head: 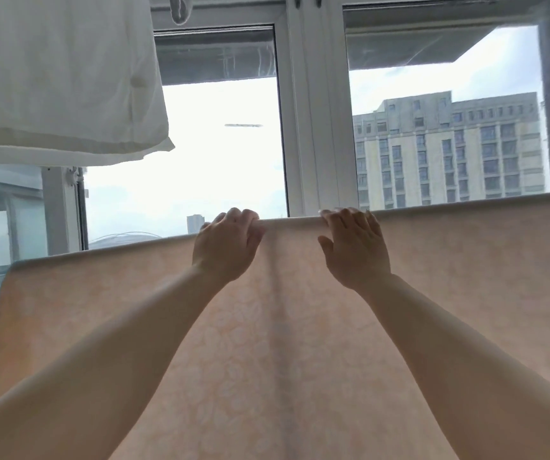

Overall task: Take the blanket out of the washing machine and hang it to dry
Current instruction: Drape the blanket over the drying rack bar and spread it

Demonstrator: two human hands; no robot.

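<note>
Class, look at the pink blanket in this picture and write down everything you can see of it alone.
The blanket is pale peach-pink, thin-looking fabric with a faint leafy pattern. It is spread wide and draped over a support hidden beneath its folded top edge, hanging down towards the camera in front of the window. A soft crease runs down its middle. The left hand grips the top edge with curled fingers; the right hand rests on it, fingers over the edge.

The blanket (283,343) was a pale peach fabric with a faint floral pattern, hanging spread wide with its top edge folded over in a straight, slightly slanted line, higher at the right. A soft vertical crease ran down its middle, and light glowed through the cloth.
</note>
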